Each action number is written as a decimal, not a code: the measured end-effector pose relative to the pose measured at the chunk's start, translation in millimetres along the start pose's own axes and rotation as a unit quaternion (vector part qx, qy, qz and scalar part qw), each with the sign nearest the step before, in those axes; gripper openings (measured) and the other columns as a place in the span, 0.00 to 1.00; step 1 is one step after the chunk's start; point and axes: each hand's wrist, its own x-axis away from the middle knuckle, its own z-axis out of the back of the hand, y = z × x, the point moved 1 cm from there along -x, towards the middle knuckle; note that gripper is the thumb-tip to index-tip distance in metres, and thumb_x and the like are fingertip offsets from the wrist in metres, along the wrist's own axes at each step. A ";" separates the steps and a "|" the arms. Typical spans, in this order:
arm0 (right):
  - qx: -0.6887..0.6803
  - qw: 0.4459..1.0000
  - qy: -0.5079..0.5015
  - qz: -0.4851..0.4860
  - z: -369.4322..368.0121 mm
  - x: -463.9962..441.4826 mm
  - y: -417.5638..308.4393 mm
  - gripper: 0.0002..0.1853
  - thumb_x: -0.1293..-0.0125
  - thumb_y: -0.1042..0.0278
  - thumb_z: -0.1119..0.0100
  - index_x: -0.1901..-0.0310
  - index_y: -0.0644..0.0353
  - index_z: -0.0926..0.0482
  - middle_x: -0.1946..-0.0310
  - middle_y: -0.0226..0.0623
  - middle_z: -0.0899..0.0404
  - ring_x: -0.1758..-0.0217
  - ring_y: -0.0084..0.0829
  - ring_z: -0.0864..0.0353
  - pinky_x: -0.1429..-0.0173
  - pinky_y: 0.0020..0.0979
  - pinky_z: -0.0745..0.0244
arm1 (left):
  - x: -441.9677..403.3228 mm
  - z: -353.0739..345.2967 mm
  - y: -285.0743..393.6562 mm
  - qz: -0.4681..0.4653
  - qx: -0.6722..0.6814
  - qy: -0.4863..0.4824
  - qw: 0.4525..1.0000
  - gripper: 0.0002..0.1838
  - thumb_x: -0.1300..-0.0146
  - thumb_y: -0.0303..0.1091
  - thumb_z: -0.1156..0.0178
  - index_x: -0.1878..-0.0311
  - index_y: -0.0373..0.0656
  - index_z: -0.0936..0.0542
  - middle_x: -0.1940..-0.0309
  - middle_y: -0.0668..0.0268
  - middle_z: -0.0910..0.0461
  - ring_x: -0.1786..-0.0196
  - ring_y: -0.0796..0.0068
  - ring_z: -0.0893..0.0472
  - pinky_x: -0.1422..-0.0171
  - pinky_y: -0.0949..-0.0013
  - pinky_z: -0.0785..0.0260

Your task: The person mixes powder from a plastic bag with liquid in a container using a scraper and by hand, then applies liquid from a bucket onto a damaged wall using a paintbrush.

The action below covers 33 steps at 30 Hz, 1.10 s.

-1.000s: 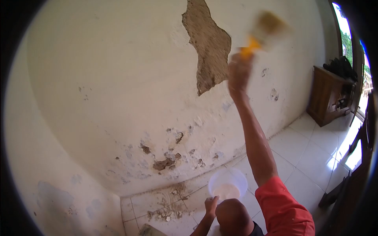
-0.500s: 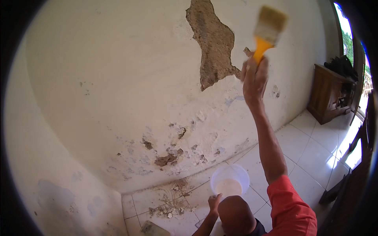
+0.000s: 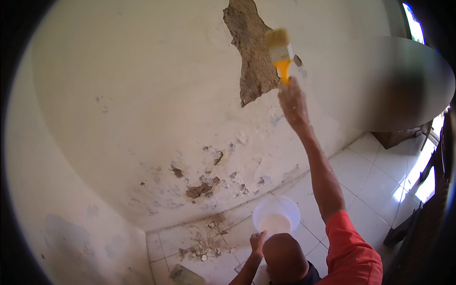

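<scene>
My right hand (image 3: pixel 293 100), raised on an outstretched arm, is closed around the yellow handle of a wide paintbrush (image 3: pixel 280 47). The brush's bristles point up, in front of the right edge of a large patch of bare brown masonry (image 3: pixel 256 61) in the cream wall (image 3: pixel 142 95). Whether they touch the wall I cannot tell. Low down, my left hand (image 3: pixel 257 241) is closed on the near rim of a whitish bucket (image 3: pixel 295 209). Pale liquid (image 3: pixel 275 223) lies in the bucket. My bent knee (image 3: pixel 285 259) hides part of the bucket's near side.
Smaller holes (image 3: pixel 199 190) and flaking paint mark the lower wall. Plaster rubble (image 3: pixel 204 251) lies on the white tiled floor (image 3: pixel 365 166), near a flat greenish slab (image 3: pixel 186 276). A dark wooden cabinet (image 3: pixel 389 138) stands at right, mostly behind a blurred area. Dark furniture (image 3: pixel 403 228) lines the right edge.
My right hand has brought the paintbrush left and down, from over plain wall to the edge of the bare patch. My left hand stays on the bucket. A blurred area now covers the upper right.
</scene>
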 end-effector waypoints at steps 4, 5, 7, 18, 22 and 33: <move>-0.228 0.966 0.089 0.086 29.2 -3.0 -75.9 0.08 0.26 0.64 0.55 0.58 0.60 0.32 0.74 0.29 0.29 0.77 0.18 0.33 0.78 0.24 0.36 | 3.4 -1.7 1.9 -0.047 -0.063 0.028 0.997 0.19 0.43 0.41 0.29 0.73 0.36 0.26 0.81 0.64 0.25 0.79 0.76 0.27 0.75 0.67 0.33; -0.313 0.929 0.145 0.130 23.6 -10.3 -86.4 0.08 0.26 0.65 0.55 0.58 0.61 0.32 0.74 0.28 0.29 0.78 0.17 0.32 0.77 0.23 0.35 | 3.4 -2.4 4.8 -0.047 -0.062 0.029 0.997 0.19 0.43 0.41 0.29 0.73 0.36 0.26 0.81 0.64 0.25 0.79 0.76 0.27 0.75 0.67 0.33; -0.302 0.924 0.164 0.169 -3.8 -37.7 -70.7 0.09 0.26 0.65 0.55 0.59 0.61 0.32 0.75 0.33 0.28 0.78 0.22 0.30 0.75 0.28 0.33 | 7.4 -4.5 7.2 -0.018 -0.026 0.004 1.000 0.19 0.43 0.41 0.29 0.72 0.36 0.26 0.80 0.65 0.25 0.79 0.76 0.28 0.75 0.67 0.33; 0.028 0.995 0.051 0.086 17.7 -3.1 -28.5 0.10 0.24 0.64 0.55 0.61 0.61 0.34 0.81 0.40 0.27 0.82 0.30 0.28 0.81 0.37 0.35 | 19.8 -2.9 18.0 0.034 0.012 -0.016 0.999 0.17 0.41 0.39 0.30 0.68 0.39 0.28 0.77 0.67 0.28 0.75 0.77 0.29 0.74 0.68 0.35; -0.222 0.937 0.190 0.190 45.0 -22.3 -70.3 0.13 0.24 0.59 0.54 0.59 0.61 0.33 0.78 0.29 0.30 0.78 0.17 0.33 0.76 0.26 0.33 | 26.0 -6.6 31.5 -0.011 0.001 0.022 1.000 0.17 0.42 0.38 0.30 0.68 0.38 0.28 0.75 0.66 0.28 0.74 0.76 0.29 0.73 0.66 0.35; 0.116 0.975 -0.157 -0.103 33.0 124.4 57.4 0.14 0.27 0.58 0.49 0.60 0.61 0.33 0.74 0.60 0.25 0.68 0.61 0.24 0.69 0.52 0.34 | 32.1 -9.0 38.2 0.017 0.069 0.012 0.997 0.15 0.42 0.33 0.31 0.65 0.40 0.30 0.74 0.69 0.32 0.75 0.81 0.31 0.77 0.73 0.36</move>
